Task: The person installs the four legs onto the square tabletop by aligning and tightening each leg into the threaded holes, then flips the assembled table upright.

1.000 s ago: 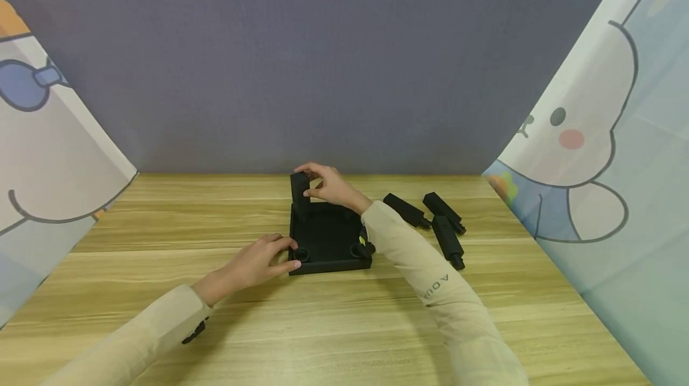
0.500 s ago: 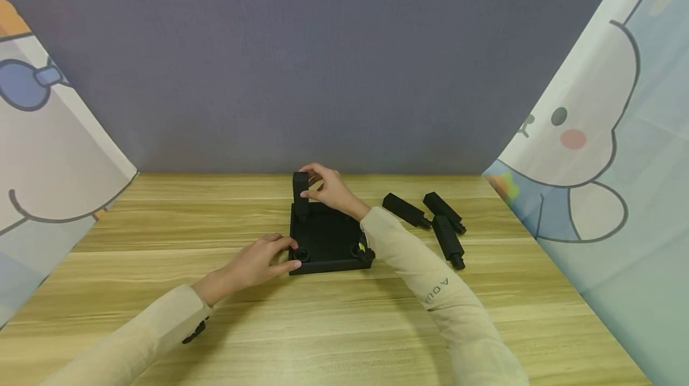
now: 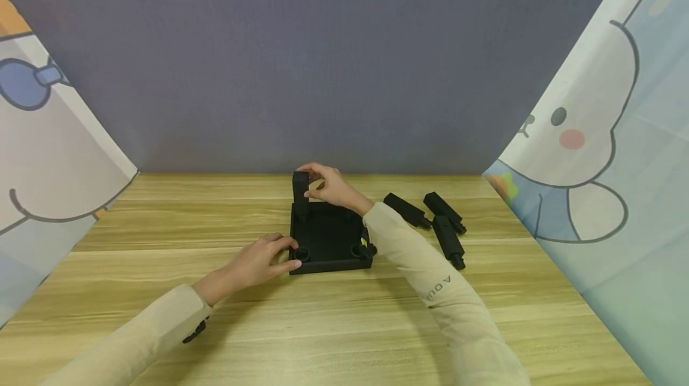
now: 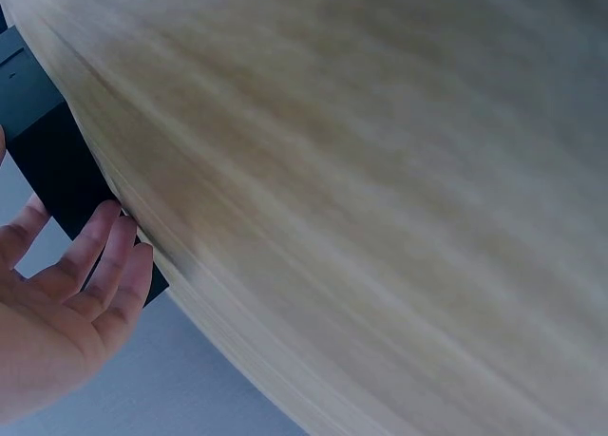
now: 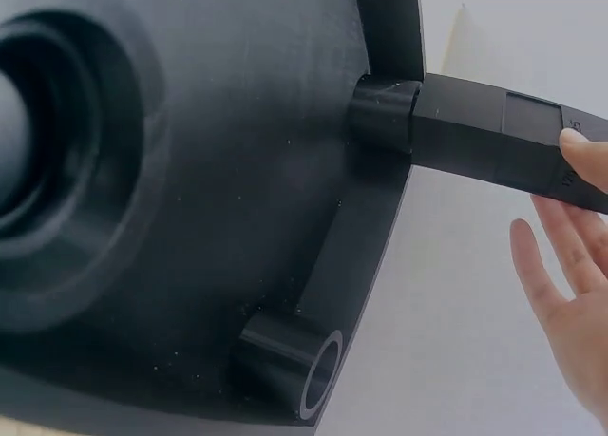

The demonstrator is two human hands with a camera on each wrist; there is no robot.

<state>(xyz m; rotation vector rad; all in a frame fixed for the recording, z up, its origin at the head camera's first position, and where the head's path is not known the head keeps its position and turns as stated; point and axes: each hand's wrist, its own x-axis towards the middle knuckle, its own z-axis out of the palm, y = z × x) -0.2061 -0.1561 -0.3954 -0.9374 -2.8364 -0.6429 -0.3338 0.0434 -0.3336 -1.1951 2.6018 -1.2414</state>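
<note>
Black leg (image 3: 301, 193) stands upright at corner of tray (image 3: 326, 237).

left forearm (image 3: 148, 329), sleeved, reaching forward and inward; left hand (image 3: 264, 260) low, thumb and bent fingers (image 4: 85, 241) apart. right forearm (image 3: 430, 278), sleeved, slanting across; right hand (image 3: 336, 187) farther forward, thumb opposing fingers in a pinch.

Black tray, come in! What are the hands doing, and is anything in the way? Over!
Right hand pinching post, upright at far-left socket. Left hand gripping tray, near left. Three more posts lying off right, nothing seen blocking.
</note>
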